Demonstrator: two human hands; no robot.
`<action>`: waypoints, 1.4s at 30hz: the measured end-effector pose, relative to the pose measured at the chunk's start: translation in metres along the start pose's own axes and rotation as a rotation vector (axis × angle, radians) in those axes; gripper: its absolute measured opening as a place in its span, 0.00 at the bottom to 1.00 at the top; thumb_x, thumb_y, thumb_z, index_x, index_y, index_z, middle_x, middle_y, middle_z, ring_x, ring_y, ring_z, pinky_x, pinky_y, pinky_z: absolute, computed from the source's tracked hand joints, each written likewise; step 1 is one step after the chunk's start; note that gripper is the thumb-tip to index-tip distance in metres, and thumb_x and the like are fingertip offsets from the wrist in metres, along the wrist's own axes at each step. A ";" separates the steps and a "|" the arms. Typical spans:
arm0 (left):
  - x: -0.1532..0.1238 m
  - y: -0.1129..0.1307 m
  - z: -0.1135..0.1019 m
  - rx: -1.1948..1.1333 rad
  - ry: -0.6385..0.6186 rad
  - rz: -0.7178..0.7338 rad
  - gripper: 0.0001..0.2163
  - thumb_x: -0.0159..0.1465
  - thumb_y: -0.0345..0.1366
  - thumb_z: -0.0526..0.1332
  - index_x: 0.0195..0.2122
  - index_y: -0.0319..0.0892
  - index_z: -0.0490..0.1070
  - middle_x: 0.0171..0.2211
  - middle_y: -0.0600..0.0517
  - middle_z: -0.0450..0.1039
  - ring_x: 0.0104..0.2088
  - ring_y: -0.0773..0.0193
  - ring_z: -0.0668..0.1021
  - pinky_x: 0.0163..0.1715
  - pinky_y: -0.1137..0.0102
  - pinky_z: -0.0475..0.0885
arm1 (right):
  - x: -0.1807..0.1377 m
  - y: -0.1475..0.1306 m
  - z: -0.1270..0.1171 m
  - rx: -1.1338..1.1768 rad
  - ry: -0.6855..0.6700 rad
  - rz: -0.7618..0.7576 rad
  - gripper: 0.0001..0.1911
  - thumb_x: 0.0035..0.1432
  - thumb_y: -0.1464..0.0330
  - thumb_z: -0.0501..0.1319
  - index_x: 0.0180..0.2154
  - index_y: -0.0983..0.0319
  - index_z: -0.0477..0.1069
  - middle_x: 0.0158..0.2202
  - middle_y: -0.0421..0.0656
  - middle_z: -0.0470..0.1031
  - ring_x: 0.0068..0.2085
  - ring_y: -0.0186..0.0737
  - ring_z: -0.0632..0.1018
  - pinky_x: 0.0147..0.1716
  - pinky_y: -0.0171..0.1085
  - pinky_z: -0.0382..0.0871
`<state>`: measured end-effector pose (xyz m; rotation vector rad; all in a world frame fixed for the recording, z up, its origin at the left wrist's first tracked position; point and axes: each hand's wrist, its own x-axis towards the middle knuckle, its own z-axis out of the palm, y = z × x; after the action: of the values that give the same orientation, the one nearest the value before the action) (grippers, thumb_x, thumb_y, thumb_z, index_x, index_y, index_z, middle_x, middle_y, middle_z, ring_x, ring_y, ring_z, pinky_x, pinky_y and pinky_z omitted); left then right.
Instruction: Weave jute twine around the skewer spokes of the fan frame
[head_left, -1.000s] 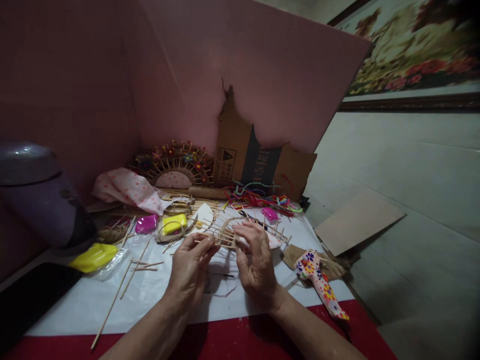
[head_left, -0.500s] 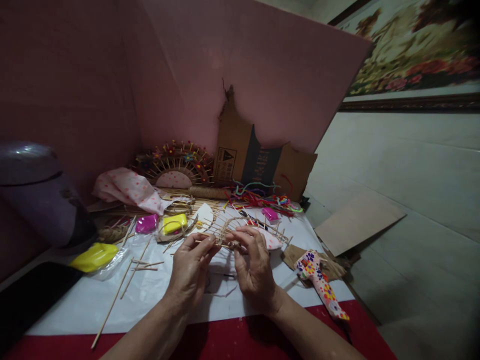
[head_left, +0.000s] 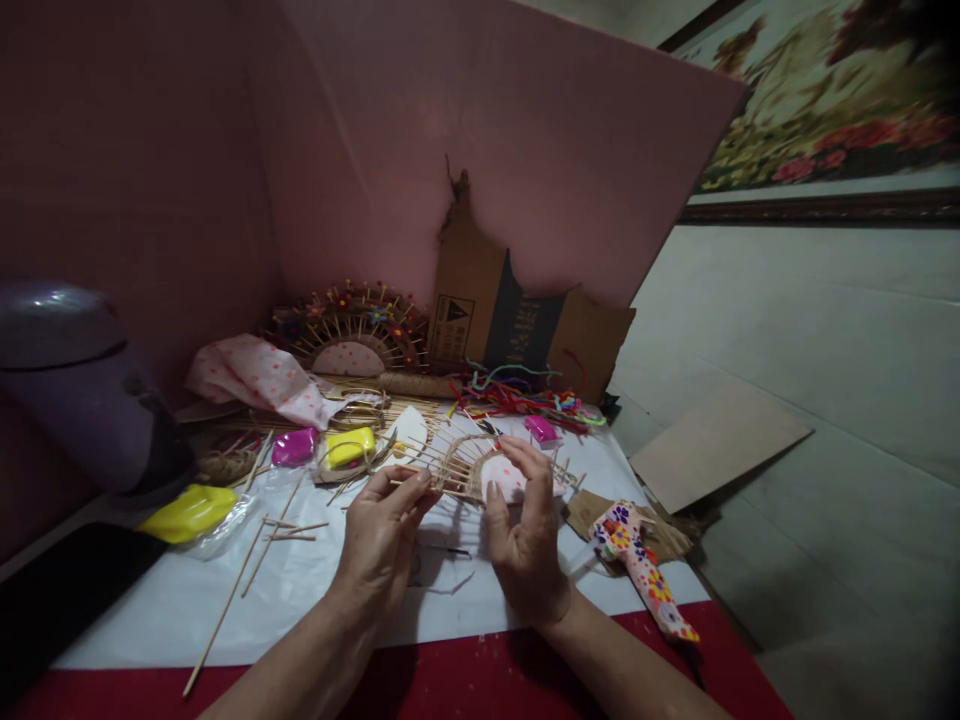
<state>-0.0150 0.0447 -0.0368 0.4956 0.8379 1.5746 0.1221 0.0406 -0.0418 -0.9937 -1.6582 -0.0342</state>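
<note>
My left hand [head_left: 382, 520] pinches the left end of a small half-round stick frame [head_left: 459, 465], thumb and forefinger closed on its sticks and twine. The frame has thin sticks fanning out, a twine arc, and a pink dotted fabric half-circle [head_left: 504, 478] at its middle. My right hand [head_left: 529, 530] is over the frame's right part, thumb and fingers apart, with the fabric showing between them. Whether its fingertips touch the frame I cannot tell. Below the frame, a thin dark-tipped piece [head_left: 450, 551] lies on the white sheet [head_left: 300, 610].
A flowery glue gun [head_left: 645, 570] lies on cardboard at right. Loose sticks [head_left: 225, 610], yellow clay packs [head_left: 350, 447] and a black slab [head_left: 67, 600] are at left. Behind stand a larger decorated stick fan [head_left: 349, 335], pipe cleaners [head_left: 532, 400] and torn cardboard [head_left: 472, 290].
My right hand has moved right, off the twine near my left fingers, and its fingers have spread. More of the dotted fabric shows. My left hand keeps its pinch.
</note>
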 end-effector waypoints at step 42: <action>-0.001 -0.004 0.000 0.051 -0.036 -0.007 0.07 0.45 0.31 0.68 0.21 0.37 0.69 0.23 0.56 0.69 0.27 0.72 0.72 0.32 0.76 0.70 | 0.011 0.004 -0.015 -0.080 -0.177 -0.135 0.06 0.55 0.67 0.57 0.33 0.63 0.66 0.33 0.45 0.69 0.38 0.42 0.67 0.39 0.41 0.60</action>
<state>-0.0122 0.0438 -0.0400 0.5553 0.8529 1.5367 0.1359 0.0420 -0.0294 -0.9653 -1.8973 -0.1056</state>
